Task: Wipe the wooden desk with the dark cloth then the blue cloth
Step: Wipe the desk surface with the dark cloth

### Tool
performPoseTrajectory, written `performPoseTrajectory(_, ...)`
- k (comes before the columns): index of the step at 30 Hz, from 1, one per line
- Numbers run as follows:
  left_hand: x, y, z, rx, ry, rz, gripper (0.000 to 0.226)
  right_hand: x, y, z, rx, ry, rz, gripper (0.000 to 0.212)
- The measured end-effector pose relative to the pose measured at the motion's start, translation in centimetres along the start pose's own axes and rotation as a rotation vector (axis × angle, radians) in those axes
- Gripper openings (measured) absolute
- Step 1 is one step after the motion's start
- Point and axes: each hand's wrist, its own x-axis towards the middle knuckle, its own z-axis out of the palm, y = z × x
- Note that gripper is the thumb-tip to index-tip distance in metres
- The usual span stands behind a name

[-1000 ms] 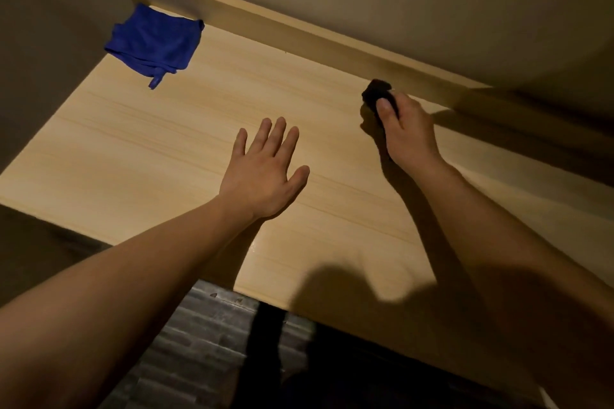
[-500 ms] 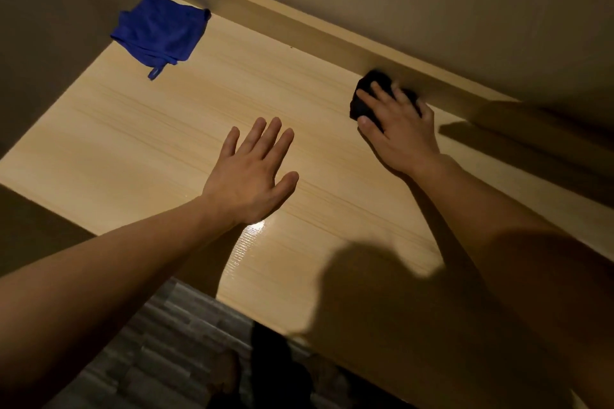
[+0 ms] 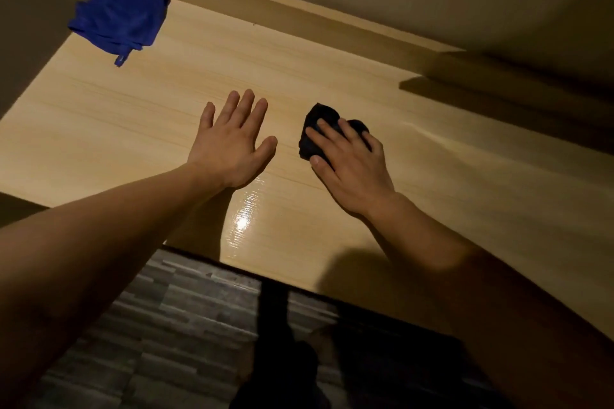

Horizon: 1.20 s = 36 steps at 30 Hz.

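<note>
From the head view, the right hand (image 3: 352,163) is pressed down on the dark cloth (image 3: 320,124), fingers spread over the bunched fabric and holding it flat to the wooden bench (image 3: 133,116) about midway between the back edge and the front edge. The left hand (image 3: 232,139) lies open, palm down, fingers splayed, just beside the cloth and holding nothing; it looks like a brace for leaning in.

The step in hand seems to be the first wipe, with the dark cloth. To do it well, I'd say keep the palm weight on the wad so it doesn't roll up, and run long overlapping strokes along the grain, out to both side edges and into the back edge where the raised ledge (image 3: 299,20) meets the top. The cloth is bunched small, so each pass covers little; opening it out would help.

The blue cloth (image 3: 118,21) sits crumpled in the back left corner, touching the ledge, well apart from both hands. It covers that corner, so it will need lifting for the dark cloth to reach under it. The braced left hand also covers a patch and would have to shift.

A glossy reflection shows near the front edge; whether it is damp or just sheen, I cannot tell. The right end of the bench lies in shadow. Below the front edge, grey plank flooring (image 3: 166,325) shows.
</note>
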Motion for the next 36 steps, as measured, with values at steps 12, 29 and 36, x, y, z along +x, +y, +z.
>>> performPoseTrajectory(12, -0.3, -0.2, -0.1, 0.009, 0.017, 0.035, 0.083, -10.8, -5.9, 2.9, 0.105, 0.013, -0.037, 0.052)
performPoseTrajectory(29, -0.2, 7.3, -0.1, -0.153, 0.095, 0.182, 0.070, -16.8, -9.0, 0.2, 1.013, -0.172, 0.294, 0.027)
performPoseTrajectory(36, 0.0, 7.5, 1.6, -0.082, 0.052, 0.128, 0.081, -11.4, -4.2, -4.7, 1.241, 0.158, 0.462, 0.023)
